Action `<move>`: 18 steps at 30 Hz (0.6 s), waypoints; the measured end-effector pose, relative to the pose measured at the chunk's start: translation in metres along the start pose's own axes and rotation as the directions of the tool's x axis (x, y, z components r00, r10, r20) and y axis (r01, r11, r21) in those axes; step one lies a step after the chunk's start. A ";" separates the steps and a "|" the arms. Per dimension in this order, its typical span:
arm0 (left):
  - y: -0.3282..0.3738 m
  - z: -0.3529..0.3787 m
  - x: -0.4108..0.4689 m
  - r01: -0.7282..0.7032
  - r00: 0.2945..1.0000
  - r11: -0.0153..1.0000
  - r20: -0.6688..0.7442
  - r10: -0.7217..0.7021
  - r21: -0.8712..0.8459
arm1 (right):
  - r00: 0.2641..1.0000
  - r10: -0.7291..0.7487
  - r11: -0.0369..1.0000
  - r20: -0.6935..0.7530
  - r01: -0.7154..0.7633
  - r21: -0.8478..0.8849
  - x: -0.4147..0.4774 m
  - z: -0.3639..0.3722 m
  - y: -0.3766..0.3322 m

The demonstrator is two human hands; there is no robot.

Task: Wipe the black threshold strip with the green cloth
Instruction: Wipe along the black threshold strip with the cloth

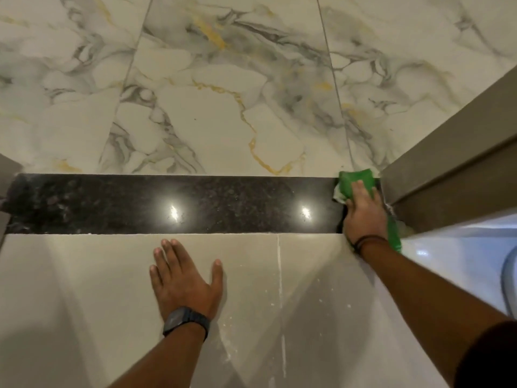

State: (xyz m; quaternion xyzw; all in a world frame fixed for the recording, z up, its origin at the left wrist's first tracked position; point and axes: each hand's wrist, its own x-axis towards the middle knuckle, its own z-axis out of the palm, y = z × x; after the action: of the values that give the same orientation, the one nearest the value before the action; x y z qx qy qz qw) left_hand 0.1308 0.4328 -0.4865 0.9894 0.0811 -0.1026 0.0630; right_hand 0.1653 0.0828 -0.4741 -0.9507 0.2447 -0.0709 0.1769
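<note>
Currently our right hand (363, 212) presses the green cloth (356, 182) flat against the black strip's (181, 204) right end, beside the door frame (447, 177); leftward, most of the strip appears unwiped. Our left hand (184, 278) rests spread on the tile (84, 275) below the strip.

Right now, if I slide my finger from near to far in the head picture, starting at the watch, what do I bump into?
Watch → left hand → grey tile → black strip → marble tile.
</note>
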 end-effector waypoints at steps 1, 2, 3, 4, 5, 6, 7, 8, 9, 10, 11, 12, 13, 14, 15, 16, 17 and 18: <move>0.006 0.000 0.000 -0.014 1.000 1.000 -0.005 0.014 -0.010 | 0.997 -0.071 0.997 0.008 0.071 0.027 -0.015 0.003 -0.006; 0.013 0.000 -0.001 -0.037 0.999 0.999 -0.014 0.037 -0.021 | 0.988 -0.150 0.988 0.038 0.148 0.043 -0.031 0.005 -0.008; 0.022 0.000 -0.003 -0.065 0.998 0.997 -0.018 0.064 -0.029 | 0.970 -0.228 0.973 0.083 0.225 0.050 -0.044 0.005 -0.006; 0.031 0.002 -0.004 -0.093 0.996 0.995 -0.019 0.092 -0.028 | 0.945 -0.303 0.953 0.125 0.300 0.049 -0.053 0.002 0.000; 0.037 0.003 -0.004 -0.113 0.993 0.993 -0.021 0.112 -0.020 | 0.915 -0.373 0.928 0.153 0.370 0.047 -0.056 -0.002 0.005; 0.042 0.004 -0.004 -0.123 0.992 0.992 -0.026 0.123 -0.012 | 0.891 -0.422 0.906 0.167 0.421 0.044 -0.053 -0.006 0.012; 0.045 0.005 -0.004 -0.129 0.991 0.992 -0.034 0.129 -0.009 | 0.883 -0.438 0.898 0.170 0.439 0.037 -0.045 -0.009 0.017; 0.046 0.006 -0.004 -0.133 0.990 0.991 -0.043 0.132 -0.004 | 0.895 -0.415 0.909 0.167 0.415 0.033 -0.036 -0.010 0.019; 0.045 0.007 -0.003 -0.133 0.990 0.991 -0.051 0.133 0.003 | 0.921 -0.360 0.932 0.149 0.361 0.026 -0.025 -0.009 0.017; 0.044 0.007 -0.003 -0.132 0.990 0.991 -0.047 0.132 0.010 | 0.949 -0.289 0.957 0.123 0.289 0.015 -0.014 -0.008 0.015; 0.043 0.006 -0.003 -0.135 0.990 0.991 -0.033 0.136 0.017 | 0.972 -0.217 0.976 0.094 0.218 -0.002 -0.008 -0.006 0.013; 0.043 0.005 -0.004 -0.138 0.990 0.990 -0.025 0.138 0.019 | 0.985 -0.161 0.987 0.063 0.163 -0.018 -0.004 -0.004 0.011; 0.044 0.004 -0.004 -0.138 0.990 0.990 -0.024 0.138 0.017 | 0.990 -0.132 0.991 0.041 0.133 -0.030 -0.003 -0.003 0.009; 0.044 0.003 -0.005 -0.138 0.990 0.990 -0.019 0.138 0.015 | 0.993 -0.108 0.993 0.036 0.110 -0.038 -0.003 -0.002 0.008; 0.045 0.003 -0.005 -0.137 0.991 0.991 -0.011 0.137 0.012 | 0.995 -0.087 0.995 0.039 0.089 -0.044 -0.003 -0.002 0.007; 0.045 0.002 -0.005 -0.136 0.991 0.991 -0.010 0.137 0.009 | 0.997 -0.067 0.997 0.039 0.069 -0.043 -0.005 -0.001 0.005; 0.044 0.002 -0.004 -0.137 0.990 0.991 -0.016 0.137 0.007 | 0.998 -0.056 0.998 0.041 0.057 -0.034 -0.010 0.000 0.001; 0.044 0.002 -0.004 -0.137 0.990 0.991 -0.018 0.137 0.006 | 0.996 -0.062 0.998 0.057 0.063 -0.020 -0.018 0.000 -0.002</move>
State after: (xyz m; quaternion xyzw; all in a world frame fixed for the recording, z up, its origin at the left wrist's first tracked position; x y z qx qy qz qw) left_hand 0.1341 0.3888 -0.4824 0.9937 0.0133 -0.0892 0.0668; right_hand 0.1500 0.0933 -0.4744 -0.9613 0.2106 -0.0472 0.1711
